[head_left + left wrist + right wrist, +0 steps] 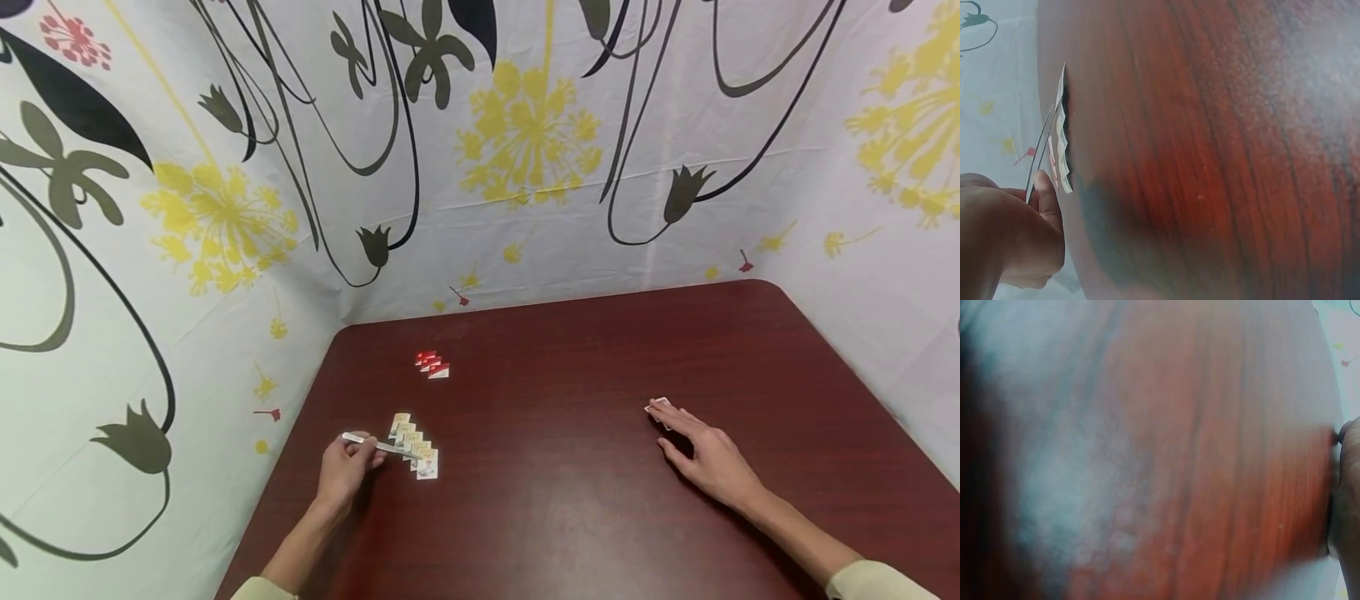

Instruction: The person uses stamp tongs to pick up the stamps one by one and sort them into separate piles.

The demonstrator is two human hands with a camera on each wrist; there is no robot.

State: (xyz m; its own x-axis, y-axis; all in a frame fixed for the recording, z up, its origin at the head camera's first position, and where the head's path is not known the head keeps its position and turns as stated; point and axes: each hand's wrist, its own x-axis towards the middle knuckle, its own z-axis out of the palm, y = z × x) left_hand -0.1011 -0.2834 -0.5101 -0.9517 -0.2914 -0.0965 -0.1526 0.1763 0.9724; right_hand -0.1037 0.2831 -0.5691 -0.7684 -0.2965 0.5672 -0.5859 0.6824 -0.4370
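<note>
My left hand pinches a pair of metal tweezers between thumb and fingers. Their tips reach over the nearest card of an overlapping row of small yellowish cards. In the left wrist view the tweezers meet the raised end of that thin card row; whether they grip a card I cannot tell. On the right, my right hand lies with fingers extended, fingertips resting on a small white card or stack of cards, partly covered. Only its edge shows in the right wrist view.
Beyond the yellowish row lies a short overlapping row of red-and-white cards. The dark reddish-brown table runs between both hands. Patterned white cloth hangs behind and along the sides, close to the table's edges.
</note>
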